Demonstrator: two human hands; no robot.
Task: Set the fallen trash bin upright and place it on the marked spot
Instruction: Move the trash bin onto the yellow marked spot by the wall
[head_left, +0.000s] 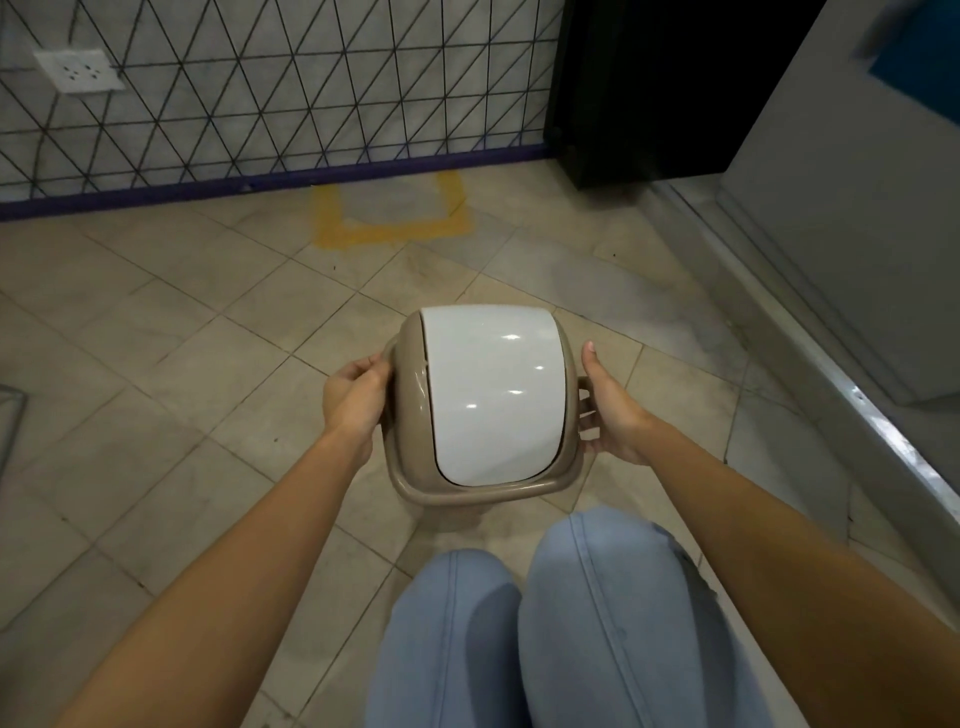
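Observation:
A beige trash bin (402, 415) with a white swing lid (493, 389) stands upright, seen from above, in front of my knees. My left hand (356, 397) grips its left rim. My right hand (610, 410) holds the right rim at the side handle, thumb pointing up. Whether the bin's base touches the floor is hidden. The marked spot (395, 228), a yellow painted outline on the tiles, lies farther ahead against the wall, apart from the bin.
A tiled wall with a black triangle pattern (260, 93) and a purple baseboard (156, 195) runs behind the spot. A black cabinet (649, 88) stands at the back right. A raised grey step with a metal edge (831, 374) runs along the right.

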